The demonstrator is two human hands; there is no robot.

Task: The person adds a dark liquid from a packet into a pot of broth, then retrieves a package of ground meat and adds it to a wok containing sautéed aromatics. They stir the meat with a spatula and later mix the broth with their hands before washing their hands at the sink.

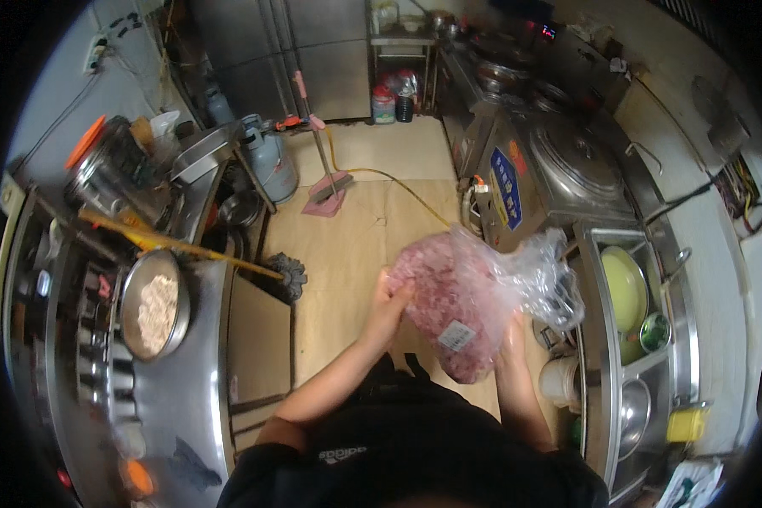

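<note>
A clear plastic bag of pink ground meat (441, 289) is held up in front of me, above the tiled floor. My left hand (388, 305) grips its left edge, thumb on the near face. On the other side my right hand (514, 330) holds the bag, the fingers partly hidden by crumpled plastic. The loose, bunched end of the bag (549, 279) spreads to the right. A white printed label (456, 335) is stuck on the lower face of the bag.
Left, a steel bowl of pale food (155, 305) sits on a steel counter (193, 394). A mop (286, 276) leans nearby. A gas cylinder (270, 159) and a pink dustpan (325, 193) are ahead. To the right are a steel sink (600, 387) and a lidded cooker (578, 152).
</note>
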